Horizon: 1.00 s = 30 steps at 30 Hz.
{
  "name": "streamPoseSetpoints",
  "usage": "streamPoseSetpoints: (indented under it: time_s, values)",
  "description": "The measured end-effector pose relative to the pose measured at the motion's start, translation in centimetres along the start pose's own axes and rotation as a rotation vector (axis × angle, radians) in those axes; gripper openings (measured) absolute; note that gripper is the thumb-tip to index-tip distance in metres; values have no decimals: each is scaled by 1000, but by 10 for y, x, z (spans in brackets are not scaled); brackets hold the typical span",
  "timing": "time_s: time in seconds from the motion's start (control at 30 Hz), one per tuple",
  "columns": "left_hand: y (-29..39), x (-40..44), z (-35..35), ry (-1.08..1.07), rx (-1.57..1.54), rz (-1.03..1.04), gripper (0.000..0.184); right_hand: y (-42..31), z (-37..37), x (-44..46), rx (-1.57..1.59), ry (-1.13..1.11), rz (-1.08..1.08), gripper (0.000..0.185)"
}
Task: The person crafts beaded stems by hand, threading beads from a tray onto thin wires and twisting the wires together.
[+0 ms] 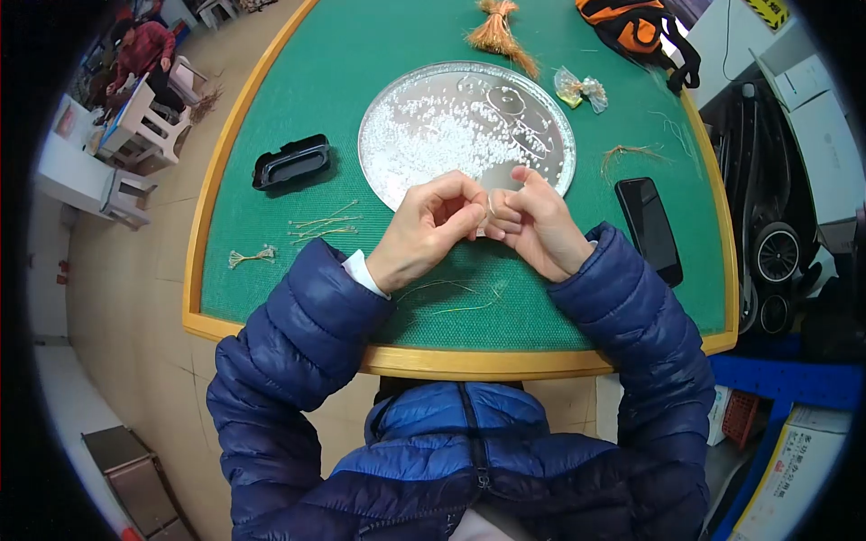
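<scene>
Thumb and index finger of my left hand are pinched together at the near edge of the round metal tray. Close against it on the right, my right hand has its fingers curled. A thin pale strand shows between the two hands; its ends are too small to make out. Small white beads lie scattered over the tray. Thin wires rest on the green mat below my hands. Several beaded wires and a tied bundle lie to the left.
A black open case is at the left, a phone at the right. Behind the tray are a copper-coloured wire bundle, a plastic bag and an orange-black bag. Another person sits far off at the upper left.
</scene>
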<state>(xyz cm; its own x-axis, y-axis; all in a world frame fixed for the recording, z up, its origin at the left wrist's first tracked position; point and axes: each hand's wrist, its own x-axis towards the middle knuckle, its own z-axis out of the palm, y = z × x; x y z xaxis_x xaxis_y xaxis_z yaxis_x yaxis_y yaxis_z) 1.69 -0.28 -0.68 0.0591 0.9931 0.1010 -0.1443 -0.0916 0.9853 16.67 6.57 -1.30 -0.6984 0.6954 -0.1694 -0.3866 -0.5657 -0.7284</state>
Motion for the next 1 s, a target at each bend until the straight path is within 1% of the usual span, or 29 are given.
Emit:
streamPoseSetpoints:
  time_s: [0.1,0.27,0.43,0.57,0.6,0.73,0.93,1.0]
  values:
    - [-2,-2,3,-3,20,23,4,0,1,-2,41,15,46,37]
    - [-1,-2,5,-36,91,74,5,-2,-2,-2,-92,7,120,35]
    - [1,-1,4,30,15,25,4,-3,-10,1,-153,-115,83,35]
    - [-1,0,-3,76,-84,-48,5,0,0,3,-69,78,-119,40]
    - [-2,1,-4,78,-83,-47,5,0,1,2,-69,75,-119,40]
    - [-6,0,-5,113,-174,-40,4,0,-1,-2,-315,9,-222,45]
    - [-4,0,-3,90,-180,-59,4,2,-7,-1,-245,25,-199,51]
    - [-3,-1,-2,78,-96,-16,4,3,-6,-1,-213,28,-194,50]
